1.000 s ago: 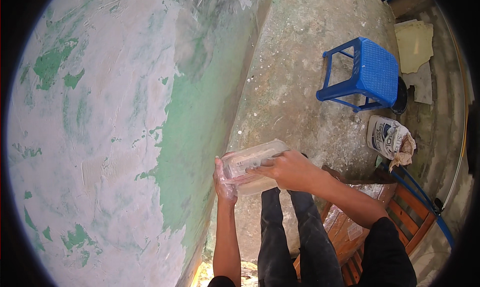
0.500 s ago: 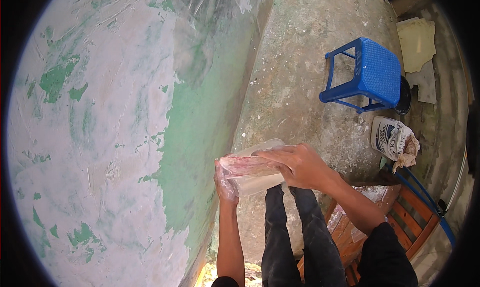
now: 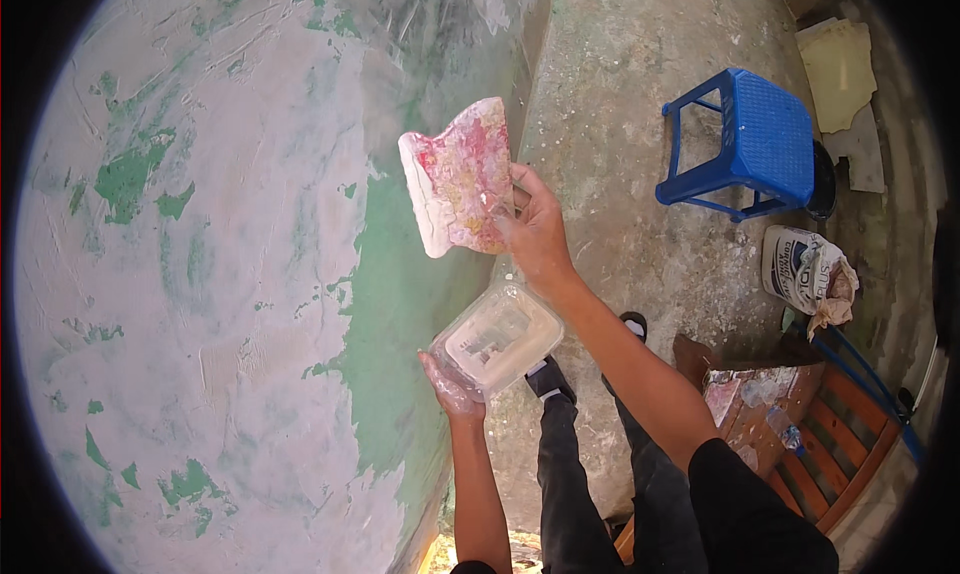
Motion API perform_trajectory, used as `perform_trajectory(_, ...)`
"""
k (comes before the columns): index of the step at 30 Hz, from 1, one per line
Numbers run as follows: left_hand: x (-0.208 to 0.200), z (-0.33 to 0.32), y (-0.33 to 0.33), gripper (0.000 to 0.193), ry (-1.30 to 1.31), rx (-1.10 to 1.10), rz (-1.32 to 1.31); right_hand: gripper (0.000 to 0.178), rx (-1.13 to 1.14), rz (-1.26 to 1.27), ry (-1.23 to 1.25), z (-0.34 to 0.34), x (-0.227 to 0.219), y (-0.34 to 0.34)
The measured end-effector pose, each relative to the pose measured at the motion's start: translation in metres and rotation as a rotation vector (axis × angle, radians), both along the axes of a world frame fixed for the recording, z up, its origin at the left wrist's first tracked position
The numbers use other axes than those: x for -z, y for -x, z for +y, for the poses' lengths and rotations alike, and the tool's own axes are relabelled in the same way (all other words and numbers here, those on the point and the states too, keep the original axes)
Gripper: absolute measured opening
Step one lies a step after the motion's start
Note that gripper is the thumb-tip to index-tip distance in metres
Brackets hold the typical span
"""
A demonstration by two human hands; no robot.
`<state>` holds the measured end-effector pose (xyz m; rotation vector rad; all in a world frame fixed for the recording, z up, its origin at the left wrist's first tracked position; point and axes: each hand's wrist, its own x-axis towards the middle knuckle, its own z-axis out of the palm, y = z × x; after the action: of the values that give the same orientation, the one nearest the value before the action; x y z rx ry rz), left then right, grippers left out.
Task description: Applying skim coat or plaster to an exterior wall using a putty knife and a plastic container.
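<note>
My right hand [image 3: 537,232] grips a wide, flared putty spreader [image 3: 465,179] by its near right side, up against the wall. The spreader is stained pink, red and yellow, and a thick line of white putty [image 3: 424,199] runs along its left edge. Below it, my left hand [image 3: 455,384] holds a clear plastic tub [image 3: 500,339] from underneath and at the left, tilted so its opening faces up. Whitish paste smears the tub's inside, and the fingers of this hand are coated too. The wall [image 3: 250,274] is green, with patchy whitish putty over much of it.
On the concrete floor to the right, a blue plastic stool [image 3: 765,139] stands near an opened white sack [image 3: 795,269]. A wooden slatted bench [image 3: 835,434] with a spattered board [image 3: 760,409] is at lower right. Broken sheets [image 3: 838,74] lie at the far right.
My right hand has lifted the spreader out of the tub and up to the left, toward the wall, with putty on its edge. The tub stays low in my left hand, now tilted differently.
</note>
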<state>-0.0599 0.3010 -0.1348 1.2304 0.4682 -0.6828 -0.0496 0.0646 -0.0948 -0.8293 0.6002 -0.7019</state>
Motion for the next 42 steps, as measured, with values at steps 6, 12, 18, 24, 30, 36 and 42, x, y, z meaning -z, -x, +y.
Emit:
perform_trajectory(6, 0.023, 0.052, -0.004, 0.074, -0.091, 0.072, 0.027, 0.031, 0.398, 0.317, 0.595, 0.068, -0.001, -0.045)
perform_trajectory(12, 0.036, 0.093, -0.007, 0.071, -0.154, 0.129, -0.071, 0.055, 0.184, 0.274, 0.736, 0.157, -0.010, -0.035)
perform_trajectory(18, 0.034, 0.096, -0.008, 0.066, -0.151, 0.228, -0.056, 0.054, 0.283, 0.202, 0.704, 0.152, 0.010, 0.006)
perform_trajectory(24, 0.035, 0.093, -0.005, 0.064, -0.084, 0.199, 0.081, 0.053, 0.505, 0.200, 0.675, 0.064, 0.002, -0.059)
perform_trajectory(30, 0.044, 0.104, -0.001, 0.065, -0.114, 0.198, 0.063, 0.069, 0.369, 0.221, 0.730, 0.133, 0.012, -0.056)
perform_trajectory(36, 0.062, 0.110, 0.011, 0.064, -0.127, 0.211, -0.101, 0.069, 0.186, 0.108, 0.761, 0.178, 0.022, 0.012)
perform_trajectory(42, 0.037, 0.093, 0.031, 0.073, -0.106, 0.255, 0.083, 0.070, 0.391, 0.199, 0.582, 0.109, 0.006, -0.044)
